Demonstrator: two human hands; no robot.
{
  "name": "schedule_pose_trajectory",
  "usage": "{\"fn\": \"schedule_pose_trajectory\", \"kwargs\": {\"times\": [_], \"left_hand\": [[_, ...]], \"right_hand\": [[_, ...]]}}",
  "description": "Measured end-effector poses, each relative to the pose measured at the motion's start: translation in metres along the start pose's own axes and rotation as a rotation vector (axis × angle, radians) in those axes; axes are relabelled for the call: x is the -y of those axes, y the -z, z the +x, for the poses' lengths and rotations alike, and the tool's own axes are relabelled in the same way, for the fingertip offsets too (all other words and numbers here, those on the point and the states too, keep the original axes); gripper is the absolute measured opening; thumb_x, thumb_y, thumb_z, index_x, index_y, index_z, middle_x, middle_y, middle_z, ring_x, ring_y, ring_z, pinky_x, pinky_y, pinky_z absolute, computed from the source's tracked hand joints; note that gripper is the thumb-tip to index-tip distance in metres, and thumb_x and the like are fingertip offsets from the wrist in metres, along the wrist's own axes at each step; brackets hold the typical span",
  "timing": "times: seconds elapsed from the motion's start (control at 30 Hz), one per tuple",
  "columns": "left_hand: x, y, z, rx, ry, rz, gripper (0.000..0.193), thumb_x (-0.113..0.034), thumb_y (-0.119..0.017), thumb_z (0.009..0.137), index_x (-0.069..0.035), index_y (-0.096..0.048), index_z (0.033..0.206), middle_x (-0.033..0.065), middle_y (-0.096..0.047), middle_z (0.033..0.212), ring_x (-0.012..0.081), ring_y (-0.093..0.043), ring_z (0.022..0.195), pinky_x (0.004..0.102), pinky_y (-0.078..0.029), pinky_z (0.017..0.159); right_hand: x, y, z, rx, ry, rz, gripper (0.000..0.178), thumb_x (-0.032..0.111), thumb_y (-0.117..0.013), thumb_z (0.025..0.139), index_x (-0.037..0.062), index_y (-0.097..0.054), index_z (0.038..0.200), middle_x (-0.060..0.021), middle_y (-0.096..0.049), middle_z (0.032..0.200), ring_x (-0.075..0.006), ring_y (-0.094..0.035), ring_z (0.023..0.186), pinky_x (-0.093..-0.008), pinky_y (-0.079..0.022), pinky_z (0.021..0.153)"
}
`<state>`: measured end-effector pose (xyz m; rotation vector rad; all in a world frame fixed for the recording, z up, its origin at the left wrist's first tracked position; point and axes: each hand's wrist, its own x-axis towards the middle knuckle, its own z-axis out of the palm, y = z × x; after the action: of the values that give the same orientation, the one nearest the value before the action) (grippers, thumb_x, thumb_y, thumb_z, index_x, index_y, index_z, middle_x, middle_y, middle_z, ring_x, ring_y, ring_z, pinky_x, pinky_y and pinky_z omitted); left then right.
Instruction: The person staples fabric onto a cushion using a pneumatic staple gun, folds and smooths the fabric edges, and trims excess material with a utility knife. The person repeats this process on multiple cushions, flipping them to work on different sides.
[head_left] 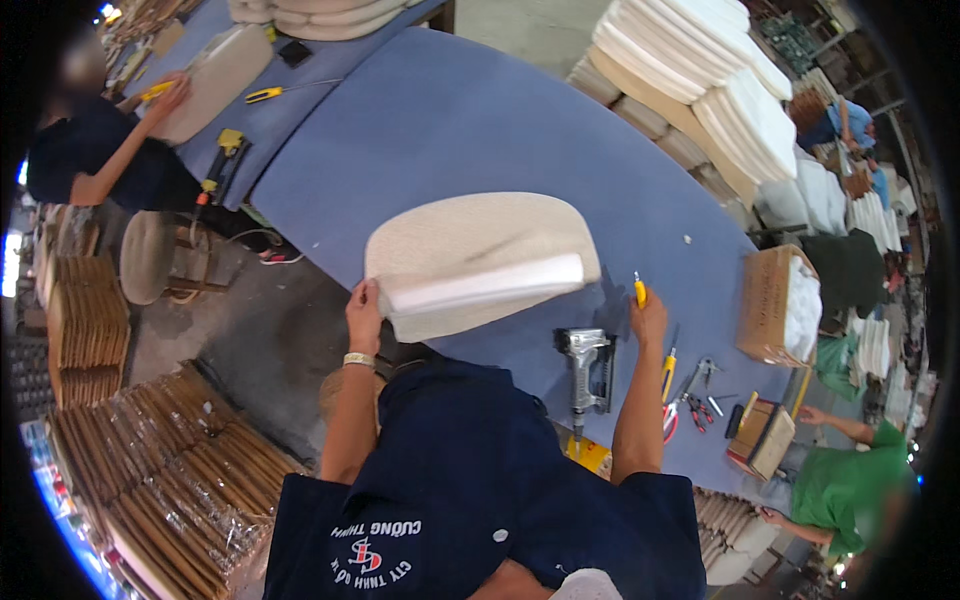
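Note:
A beige fabric-covered seat pad (460, 235) with rounded corners lies on the blue tabletop in front of me. Along its near side runs a strip of white padding (490, 285), with a flap of beige fabric below it. My left hand (365, 312) is closed on the pad's near left corner, thumb and fingers pinching the edge. To the right of the pad, my right hand (649, 314) grips a yellow-handled utility knife (640, 290), its tip pointing away from me. The knife is apart from the pad. A metal staple gun (585, 370) lies between my right forearm and my body.
Right of my forearm lie a yellow-handled screwdriver (669, 372), pliers (696, 412) and a small box (762, 438). Farther right stands a cardboard box (775, 305) of white stuffing. White foam stacks (690, 80) rise behind the table. Co-workers are at left and right.

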<state>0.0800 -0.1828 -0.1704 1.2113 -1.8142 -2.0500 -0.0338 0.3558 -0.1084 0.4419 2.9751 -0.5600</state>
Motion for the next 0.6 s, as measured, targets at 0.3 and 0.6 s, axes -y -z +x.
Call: {"fn": "schedule_pose_trajectory", "kwargs": {"times": [0.3, 0.6], "left_hand": [[-0.047, -0.014, 0.018, 0.151, 0.301, 0.047, 0.077, -0.06, -0.067, 0.097, 0.004, -0.059, 0.138, 0.0151, -0.071, 0.124, 0.0275, -0.072, 0.105, 0.037, -0.058, 0.089], [-0.123, -0.04, -0.08, 0.432, -0.424, 0.165, 0.054, -0.015, -0.089, 0.081, 0.002, -0.069, 0.129, 0.0153, -0.071, 0.129, 0.0259, -0.072, 0.109, 0.0375, -0.055, 0.098]], "right_hand": [[-0.037, -0.028, -0.034, -0.095, -0.053, 0.558, 0.058, 0.041, -0.075, 0.093, 0.0024, -0.064, 0.134, -0.0174, -0.068, 0.126, -0.0315, -0.068, 0.108, -0.0428, -0.054, 0.094], [0.118, -0.061, -0.041, 0.215, -0.397, 1.567, 0.061, 0.058, -0.044, 0.107, 0.0094, -0.055, 0.142, -0.0061, -0.067, 0.123, -0.0181, -0.064, 0.106, -0.039, -0.052, 0.094]]}}
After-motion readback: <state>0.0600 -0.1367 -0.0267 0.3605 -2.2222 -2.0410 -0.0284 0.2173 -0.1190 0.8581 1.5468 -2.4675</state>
